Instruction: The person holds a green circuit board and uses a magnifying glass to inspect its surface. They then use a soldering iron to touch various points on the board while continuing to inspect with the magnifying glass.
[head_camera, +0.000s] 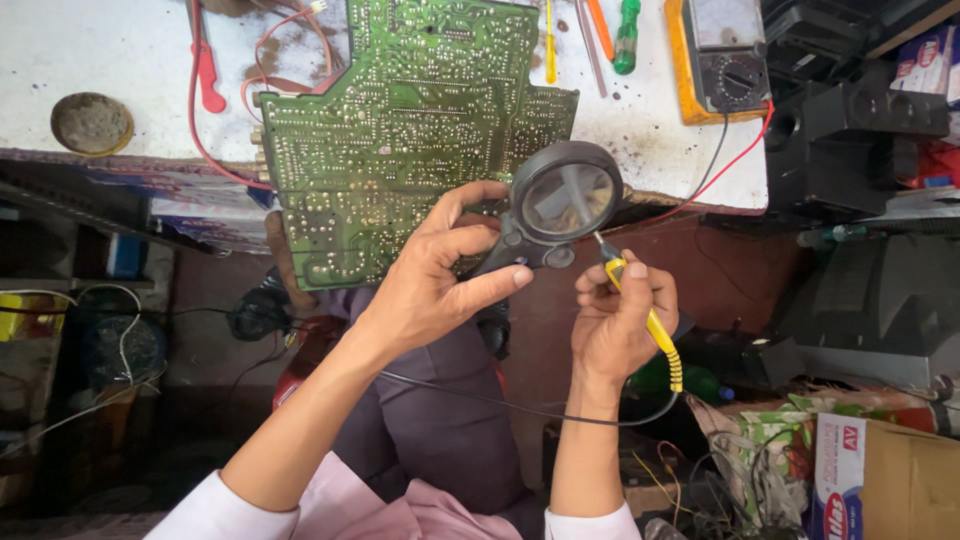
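Two hands at inspection: my left hand (440, 275) grips the magnifier (562, 200) over the circuit board (400, 130), which overhangs the tabletop (100, 50); my right hand (620, 325), fingers pinched on the yellow probe (650, 320), aims under the lens. Judged next: steady tip contact.

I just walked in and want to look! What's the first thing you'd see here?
A big green circuit board fills the middle, hanging off the edge of the white workbench. Just below it, the left hand holds a round black magnifying glass, while the right hand grips a yellow probe pointed at the lens. A yellow meter lies at the top right.
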